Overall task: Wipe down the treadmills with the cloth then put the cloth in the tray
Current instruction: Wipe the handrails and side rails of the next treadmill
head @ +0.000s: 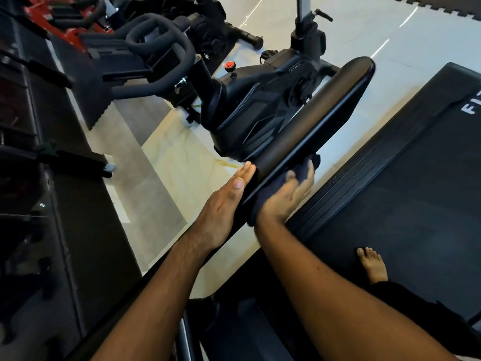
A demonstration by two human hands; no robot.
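Note:
The treadmill's black side handrail [316,118] runs diagonally from the lower middle up to the right. My left hand [223,204] lies flat with straight fingers against the rail's left side. My right hand [286,196] presses a dark cloth [273,186] against the rail's right underside, fingers spread over the cloth. The cloth bunches under that palm and pokes out past the fingertips. The black treadmill belt [416,204] lies to the right. No tray is in view.
A black exercise bike [260,108] stands just left of the rail, more bikes behind it at the upper left. Pale tiled floor [182,157] lies between them. A bare foot [372,264] stands on the belt. A dark wall unit fills the left edge.

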